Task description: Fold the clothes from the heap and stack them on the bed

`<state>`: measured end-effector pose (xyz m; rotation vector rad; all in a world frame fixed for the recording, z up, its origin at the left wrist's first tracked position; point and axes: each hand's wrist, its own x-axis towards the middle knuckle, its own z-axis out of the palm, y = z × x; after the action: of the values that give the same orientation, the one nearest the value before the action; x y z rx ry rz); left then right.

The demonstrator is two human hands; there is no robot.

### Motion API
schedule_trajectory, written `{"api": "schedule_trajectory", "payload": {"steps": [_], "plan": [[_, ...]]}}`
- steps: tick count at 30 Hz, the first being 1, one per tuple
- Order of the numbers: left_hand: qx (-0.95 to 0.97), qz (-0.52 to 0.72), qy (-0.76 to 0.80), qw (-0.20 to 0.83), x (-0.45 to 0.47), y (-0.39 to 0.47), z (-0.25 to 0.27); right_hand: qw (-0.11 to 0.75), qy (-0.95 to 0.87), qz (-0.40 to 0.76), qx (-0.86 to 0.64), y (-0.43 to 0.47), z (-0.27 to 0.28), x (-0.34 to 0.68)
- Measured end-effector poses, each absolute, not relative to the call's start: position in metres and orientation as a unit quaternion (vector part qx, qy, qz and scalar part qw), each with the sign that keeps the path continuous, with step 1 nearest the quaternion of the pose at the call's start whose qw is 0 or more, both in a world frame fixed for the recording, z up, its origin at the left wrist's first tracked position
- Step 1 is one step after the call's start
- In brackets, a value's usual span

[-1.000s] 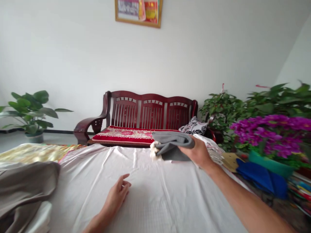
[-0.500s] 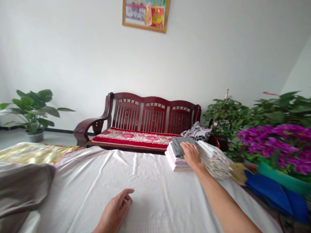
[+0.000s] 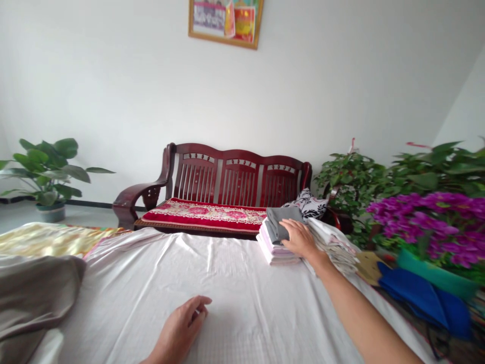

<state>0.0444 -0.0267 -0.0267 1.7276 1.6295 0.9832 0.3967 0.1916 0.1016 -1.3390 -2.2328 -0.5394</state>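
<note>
My right hand (image 3: 300,237) reaches forward, its fingers spread on the right side of a folded grey cloth (image 3: 280,225). That cloth lies on top of a stack of folded white and pale pink fabric (image 3: 278,253). Close behind my right hand, a second pile of folded whitish cloth (image 3: 337,240) stands to the right, partly hidden by the wrist. My left hand (image 3: 184,323) hovers over or rests on the white sheet (image 3: 223,283), which one I cannot tell. Its fingers are loosely bent, thumb apart, and nothing shows in them.
A crumpled grey-brown cloth (image 3: 38,298) lies at the left, beside a yellow patterned cloth (image 3: 56,240). Beyond the sheet stands a dark red wooden bench (image 3: 238,177). Blue cloth (image 3: 424,298), a purple flower arrangement (image 3: 435,222) and a leafy plant (image 3: 348,187) are on the right.
My right hand has slid slightly, with its fingers now more at the grey cloth's right side. My left hand has hardly moved. The view has shifted a little.
</note>
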Motion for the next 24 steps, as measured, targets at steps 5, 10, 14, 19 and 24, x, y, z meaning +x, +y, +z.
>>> {"api": "schedule_trajectory", "payload": {"steps": [5,10,14,19,24], "plan": [[0.655,0.359,0.607,0.271,0.044,-0.026,-0.03,0.209,-0.777,-0.098,-0.585,0.203,0.147,0.389],[0.665,0.355,0.599,0.268,0.043,-0.026,-0.032,0.17,-0.738,-0.075,-0.649,0.23,0.151,0.39],[0.668,0.35,0.603,0.262,0.043,-0.026,-0.033,0.116,-0.723,-0.002,-0.681,0.247,0.122,0.401],[0.677,0.336,0.601,0.259,0.042,-0.024,-0.035,0.11,-0.729,0.018,-0.676,0.256,0.102,0.409],[0.684,0.339,0.593,0.257,0.04,-0.023,-0.038,0.128,-0.745,0.003,-0.654,0.26,0.109,0.407]]}}
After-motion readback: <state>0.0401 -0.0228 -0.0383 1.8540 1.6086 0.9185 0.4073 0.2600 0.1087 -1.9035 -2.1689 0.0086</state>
